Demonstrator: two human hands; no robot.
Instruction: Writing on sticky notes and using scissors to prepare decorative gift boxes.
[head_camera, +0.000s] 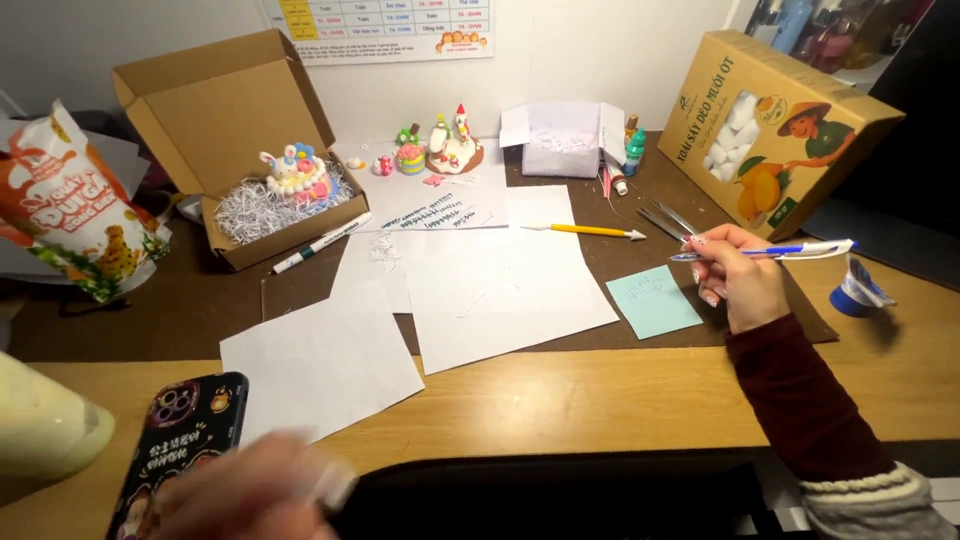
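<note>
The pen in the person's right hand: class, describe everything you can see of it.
The pen is slim, with a blue barrel and a white end section. It lies nearly level, tip pointing left, white end to the right. The right hand grips its tip half between the fingers, above the desk near a light blue sticky note. Nothing else touches it.

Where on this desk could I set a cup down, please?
Bare wood lies along the front edge, between the white sheets and the right hand, and left of the sheets below the open box. The back by the figurines is crowded.

Blue pen (765, 251) in right hand (740, 278)
</note>
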